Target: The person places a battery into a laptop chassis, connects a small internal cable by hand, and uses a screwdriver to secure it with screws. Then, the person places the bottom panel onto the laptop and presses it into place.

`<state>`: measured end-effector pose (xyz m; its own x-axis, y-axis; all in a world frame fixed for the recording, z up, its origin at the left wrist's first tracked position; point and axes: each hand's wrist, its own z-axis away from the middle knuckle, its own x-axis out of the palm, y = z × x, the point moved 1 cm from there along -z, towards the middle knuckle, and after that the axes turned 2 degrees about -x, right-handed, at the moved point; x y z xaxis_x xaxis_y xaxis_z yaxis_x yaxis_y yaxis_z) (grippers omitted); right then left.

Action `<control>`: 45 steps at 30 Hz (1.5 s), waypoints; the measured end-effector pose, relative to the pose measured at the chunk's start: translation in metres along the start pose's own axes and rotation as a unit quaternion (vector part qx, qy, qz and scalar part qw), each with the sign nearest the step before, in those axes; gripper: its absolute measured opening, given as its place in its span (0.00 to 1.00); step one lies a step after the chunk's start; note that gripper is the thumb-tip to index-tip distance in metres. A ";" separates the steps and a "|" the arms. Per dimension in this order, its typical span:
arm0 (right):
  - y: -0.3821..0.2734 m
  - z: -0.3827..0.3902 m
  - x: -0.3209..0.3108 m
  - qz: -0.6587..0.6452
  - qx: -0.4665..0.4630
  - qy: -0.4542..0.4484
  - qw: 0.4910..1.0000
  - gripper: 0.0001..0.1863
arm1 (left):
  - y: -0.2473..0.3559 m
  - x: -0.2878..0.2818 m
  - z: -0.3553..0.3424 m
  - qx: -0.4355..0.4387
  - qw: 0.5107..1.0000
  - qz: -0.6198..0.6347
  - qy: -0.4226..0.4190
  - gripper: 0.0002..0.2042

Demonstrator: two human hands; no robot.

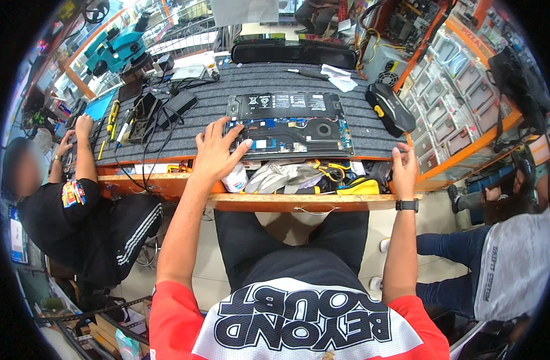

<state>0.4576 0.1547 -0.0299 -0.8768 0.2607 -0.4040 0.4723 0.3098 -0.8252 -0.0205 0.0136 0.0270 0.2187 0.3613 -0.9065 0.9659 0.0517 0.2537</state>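
Observation:
An opened laptop (pixel 315 105) lies bottom up on a ribbed grey mat, showing its black battery, blue circuit board and fan. My left hand (pixel 218 150) is at the laptop's left front, fingers spread, fingertips touching it. My right hand (pixel 405 162) is by the desk's right front edge, to the right of the laptop, thumb and fingers slightly bent and apart, with nothing visible in them. Below the laptop, a pulled-out drawer (pixel 314 203) holds gloves, pliers and a yellow pouch (pixel 359 185).
A blue microscope (pixel 116 51), cables and screwdrivers (pixel 113 120) occupy the desk's left, a soundbar (pixel 293 57) its back, a black case (pixel 389 108) its right. A co-worker (pixel 77 228) sits at left. Another person (pixel 509 264) is at right beside a display case (pixel 461 90).

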 end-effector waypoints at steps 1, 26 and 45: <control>-0.001 0.002 -0.001 -0.002 0.005 0.002 1.000 0.17 | 0.001 -0.001 0.002 -0.005 1.000 0.020 0.004 0.28; -0.072 0.041 0.019 0.235 -0.198 -0.189 0.933 0.34 | -0.018 0.025 0.019 -0.098 0.980 0.165 0.046 0.54; -0.109 0.011 0.006 0.175 -0.093 -0.254 0.947 0.29 | 0.031 -0.056 0.019 -0.231 0.936 0.262 -0.034 0.45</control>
<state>0.3999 0.1123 0.0538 -0.5710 -0.0807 -0.8170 0.7088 0.4537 -0.5402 -0.0004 -0.0232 0.0790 0.6699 0.3902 -0.6316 0.5637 0.2864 0.7748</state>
